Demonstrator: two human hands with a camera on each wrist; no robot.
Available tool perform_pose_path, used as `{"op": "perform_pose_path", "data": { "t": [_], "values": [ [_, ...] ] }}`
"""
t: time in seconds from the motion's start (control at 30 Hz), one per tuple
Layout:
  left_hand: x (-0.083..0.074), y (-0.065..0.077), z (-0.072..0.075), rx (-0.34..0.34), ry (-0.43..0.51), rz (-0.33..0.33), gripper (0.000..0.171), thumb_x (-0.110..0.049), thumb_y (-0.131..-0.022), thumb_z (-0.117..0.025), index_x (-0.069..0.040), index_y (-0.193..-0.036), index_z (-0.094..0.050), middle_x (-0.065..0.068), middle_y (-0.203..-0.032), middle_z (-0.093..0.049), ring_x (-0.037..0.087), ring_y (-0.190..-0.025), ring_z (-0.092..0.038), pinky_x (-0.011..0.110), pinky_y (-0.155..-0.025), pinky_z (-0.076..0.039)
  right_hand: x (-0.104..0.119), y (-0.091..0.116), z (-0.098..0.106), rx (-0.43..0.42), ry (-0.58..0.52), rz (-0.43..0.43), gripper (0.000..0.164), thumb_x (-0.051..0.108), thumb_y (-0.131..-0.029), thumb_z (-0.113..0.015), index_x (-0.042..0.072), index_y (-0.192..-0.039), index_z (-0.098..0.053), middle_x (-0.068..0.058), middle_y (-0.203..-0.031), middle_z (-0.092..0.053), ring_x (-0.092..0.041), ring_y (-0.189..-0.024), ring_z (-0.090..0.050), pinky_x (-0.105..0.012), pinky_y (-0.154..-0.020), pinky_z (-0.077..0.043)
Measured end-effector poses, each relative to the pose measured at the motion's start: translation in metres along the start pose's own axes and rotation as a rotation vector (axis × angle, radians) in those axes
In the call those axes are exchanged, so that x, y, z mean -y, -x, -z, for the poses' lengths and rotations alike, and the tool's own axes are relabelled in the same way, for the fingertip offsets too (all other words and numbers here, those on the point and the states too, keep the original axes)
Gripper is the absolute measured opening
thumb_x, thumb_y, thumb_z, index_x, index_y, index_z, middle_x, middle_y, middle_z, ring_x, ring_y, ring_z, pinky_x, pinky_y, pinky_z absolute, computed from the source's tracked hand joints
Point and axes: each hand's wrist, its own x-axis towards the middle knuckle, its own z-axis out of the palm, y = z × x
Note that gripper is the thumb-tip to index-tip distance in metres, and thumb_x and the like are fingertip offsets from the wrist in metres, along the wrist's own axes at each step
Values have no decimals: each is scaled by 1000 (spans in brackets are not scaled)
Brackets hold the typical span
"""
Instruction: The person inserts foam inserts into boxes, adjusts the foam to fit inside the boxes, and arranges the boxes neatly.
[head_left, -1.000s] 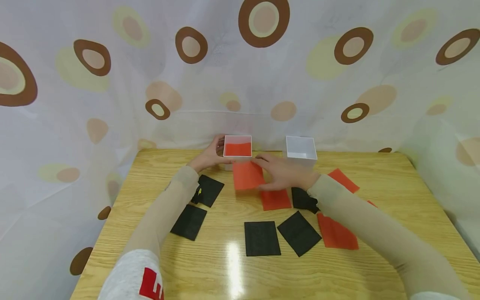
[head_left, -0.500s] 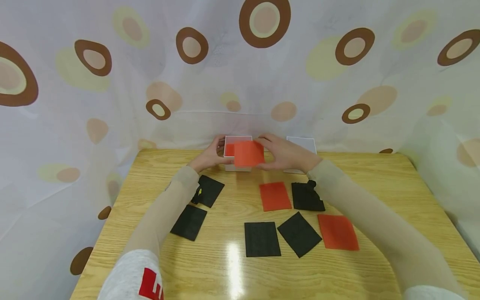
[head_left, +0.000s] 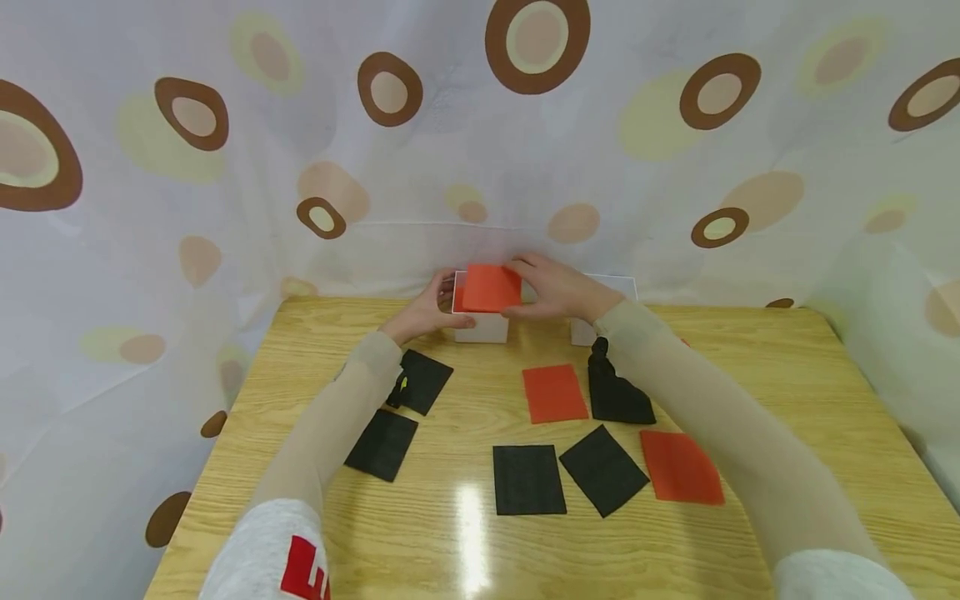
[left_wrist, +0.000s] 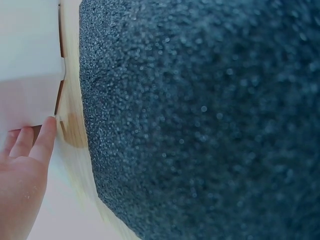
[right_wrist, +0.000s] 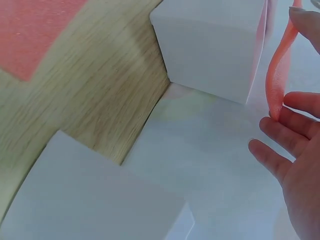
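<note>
At the back of the table stands a white open-topped box (head_left: 480, 328) with red material inside it. My left hand (head_left: 423, 315) holds this box at its left side, thumb at the front and fingers towards the back; in the left wrist view its fingertips (left_wrist: 45, 137) touch the box wall. Between thumb and fingers, my right hand (head_left: 558, 290) pinches a red cloth square (head_left: 491, 289) over the box opening. The right wrist view shows that cloth (right_wrist: 277, 80) edge-on and bent, beside the box. Part of the box's inside is hidden behind the cloth.
A second white box (head_left: 583, 332) stands to the right, partly behind my right hand. Red squares (head_left: 555, 393) and several black squares (head_left: 529, 479) lie on the wooden table (head_left: 420, 533). A patterned curtain (head_left: 420, 192) hangs directly behind the boxes.
My right hand has lifted the red cloth square from in front of the box up and back over its opening. My left hand keeps its hold on the box.
</note>
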Motion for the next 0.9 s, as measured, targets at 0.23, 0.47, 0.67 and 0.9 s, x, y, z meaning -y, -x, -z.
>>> {"op": "perform_pose_path", "data": {
  "t": [0.23, 0.47, 0.67, 0.9],
  "values": [
    [-2, 0, 0, 14, 20, -2, 102, -14, -90, -83, -13, -164, -12, 13, -170, -19, 32, -156, -24, 47, -125, -26, 1, -15, -6, 6, 25, 17, 82, 48, -91, -75, -4, -149, -49, -21, -150, -51, -37, -139, -46, -47, -119, -36],
    [1, -2, 0, 9, 22, 0, 100, -12, -91, -82, -12, -163, -14, 14, -168, -23, 32, -155, -26, 46, -124, -28, 0, -23, -13, 35, 18, 1, 83, 50, -92, -73, -5, -150, -48, -22, -151, -49, -38, -140, -45, -47, -120, -36],
    [2, -3, 1, 1, 20, 2, 99, -13, -90, -83, -11, -163, -15, 13, -168, -24, 32, -155, -27, 46, -124, -28, 0, -24, -16, 29, -1, -8, 84, 49, -93, -73, -2, -153, -45, -20, -153, -47, -36, -141, -43, -46, -120, -36],
    [3, -1, 1, -1, 31, 32, 103, -21, -89, -84, -16, -164, -13, 9, -169, -21, 30, -155, -26, 45, -125, -26, -2, -23, -21, -18, -33, -1, 77, 46, -94, -74, 2, -152, -48, -17, -149, -48, -32, -135, -46, -45, -117, -39]
  ]
}}
